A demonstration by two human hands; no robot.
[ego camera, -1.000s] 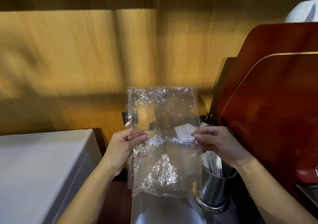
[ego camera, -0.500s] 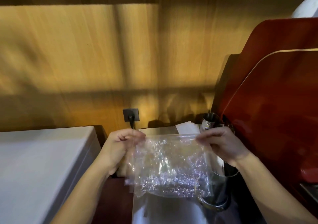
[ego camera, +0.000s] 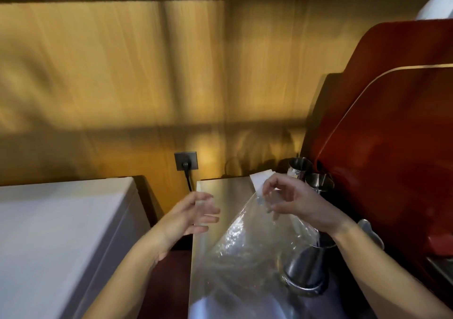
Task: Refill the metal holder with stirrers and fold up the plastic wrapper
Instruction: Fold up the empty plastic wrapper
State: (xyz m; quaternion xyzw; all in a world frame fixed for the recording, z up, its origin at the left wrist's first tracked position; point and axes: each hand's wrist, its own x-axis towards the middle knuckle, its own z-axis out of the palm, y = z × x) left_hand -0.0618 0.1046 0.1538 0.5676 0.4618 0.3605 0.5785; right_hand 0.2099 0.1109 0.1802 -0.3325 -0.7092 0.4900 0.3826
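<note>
seen from a head camera looking down at a metal counter. at left, a white box-like surface. the left hand hovers above the counter edge, fingers spread, gripping nothing. to its right, the clear plastic wrapper hangs crumpled, one corner pinched between the right hand thumb and fingers. below that wrist stands the metal holder; whether stirrers fill it cannot be told. the refill looks finished, judging by the empty wrapper; folding seems only partly done. no readable writing or brand anywhere
</note>
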